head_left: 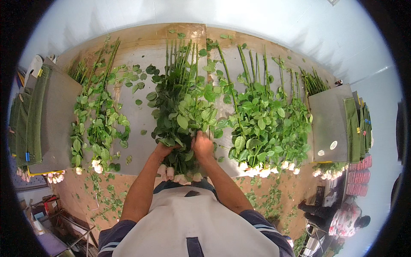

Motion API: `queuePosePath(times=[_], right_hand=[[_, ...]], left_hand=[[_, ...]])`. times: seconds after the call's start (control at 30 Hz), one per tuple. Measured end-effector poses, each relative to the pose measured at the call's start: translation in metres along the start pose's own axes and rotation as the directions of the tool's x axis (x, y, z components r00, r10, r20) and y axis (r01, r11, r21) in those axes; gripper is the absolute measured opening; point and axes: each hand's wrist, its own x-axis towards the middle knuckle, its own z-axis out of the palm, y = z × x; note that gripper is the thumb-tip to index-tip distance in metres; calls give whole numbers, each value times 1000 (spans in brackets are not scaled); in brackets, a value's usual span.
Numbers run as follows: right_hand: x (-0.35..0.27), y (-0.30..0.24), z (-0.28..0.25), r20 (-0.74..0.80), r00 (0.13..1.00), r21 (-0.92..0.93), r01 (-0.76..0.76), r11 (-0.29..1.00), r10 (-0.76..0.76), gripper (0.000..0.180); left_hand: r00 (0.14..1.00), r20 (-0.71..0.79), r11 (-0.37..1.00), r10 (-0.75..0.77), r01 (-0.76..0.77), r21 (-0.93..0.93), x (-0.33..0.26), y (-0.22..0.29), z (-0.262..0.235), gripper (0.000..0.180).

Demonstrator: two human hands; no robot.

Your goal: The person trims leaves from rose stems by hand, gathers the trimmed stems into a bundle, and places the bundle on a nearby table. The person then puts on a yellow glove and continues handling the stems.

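A leafy bunch of pale pink roses (182,115) lies on the grey table in front of me, cut stem ends pointing away and blooms hanging at the near edge by my body. From its left side my left hand (165,150) grips the bunch just above the blooms, its fingers mostly covered by leaves. On the other side my right hand (203,146) is closed, knuckles up, on rose stems at the bunch's right edge. What lies between its fingertips is hidden.
More roses lie to the right (261,115) and left (100,115) on the table (139,113). Grey upright panels (329,124) with green cloth flank it. Loose leaves litter the brown floor (115,197). Another person (342,220) is at the lower right.
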Motion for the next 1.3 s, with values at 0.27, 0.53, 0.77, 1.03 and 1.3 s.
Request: queuePosePath(times=[0.27,0.53,0.77,1.03,1.3], right_hand=[[7,6,-1,66,998,129,-28,991,20,24],[33,-20,-71,-107,991,743,27,669,79,19],[71,-154,-58,5,996,822,44,568,-85,32],[58,-159,5,49,907,685,274,675,-418,27],[46,101,-100,-141,950,-163,-300,940,278,42]], left_hand=[[998,-23,988,65,-68,-140,10,-26,0,45],[998,20,979,59,-62,193,10,-18,0,51],[977,-29,900,213,-207,-384,40,-83,-5,47],[998,-19,708,62,-58,-704,31,-59,-3,45],[997,49,487,-58,71,-870,34,-64,-2,37]])
